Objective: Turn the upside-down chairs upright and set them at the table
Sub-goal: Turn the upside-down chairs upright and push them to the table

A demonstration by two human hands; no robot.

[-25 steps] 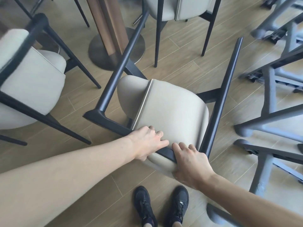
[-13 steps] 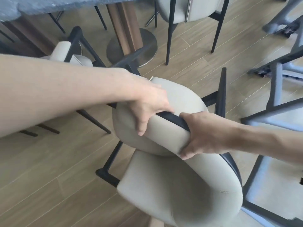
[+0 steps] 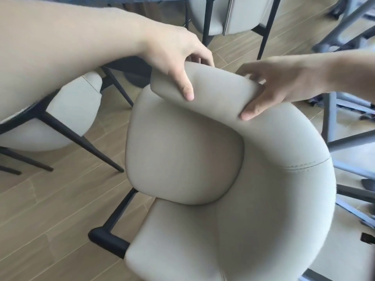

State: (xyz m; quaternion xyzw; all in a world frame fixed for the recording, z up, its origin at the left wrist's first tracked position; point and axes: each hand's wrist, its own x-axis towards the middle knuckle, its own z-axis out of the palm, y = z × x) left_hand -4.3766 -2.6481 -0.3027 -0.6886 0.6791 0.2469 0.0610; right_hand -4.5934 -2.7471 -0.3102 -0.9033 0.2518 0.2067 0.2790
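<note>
We look down on the chair [image 3: 233, 179], big in the middle of our view, its seat facing up at us. It is padded all over in smooth, matte beige upholstery: a rounded, cushion-like seat pad with soft corners, wrapped by a curved shell that sweeps round the right side and carries a stitched seam. A black, rounded frame bar [image 3: 107, 239] juts out at lower left, with a slim black strut running up under the seat.

Our left hand [image 3: 174, 51] is clamped over the top edge of the curved beige panel, thumb pressed flat on the near face, fingers curled over the far side. Our right hand [image 3: 278, 82] grips the same panel at its right end, thumb on the front, fingers hooked behind. Both grips are clenched on the chair.

The floor [image 3: 50, 209] is pale wood-look plank with thin joints. At left a second chair [image 3: 67, 118] shows its rounded beige underside and tapering black legs. Up top, another beige chair [image 3: 229, 15] stands on thin black legs just under the dark, speckled edge of the desk [image 3: 142, 0]. On the right, grey tubular frames [image 3: 345, 138] cross each other, blurred.
</note>
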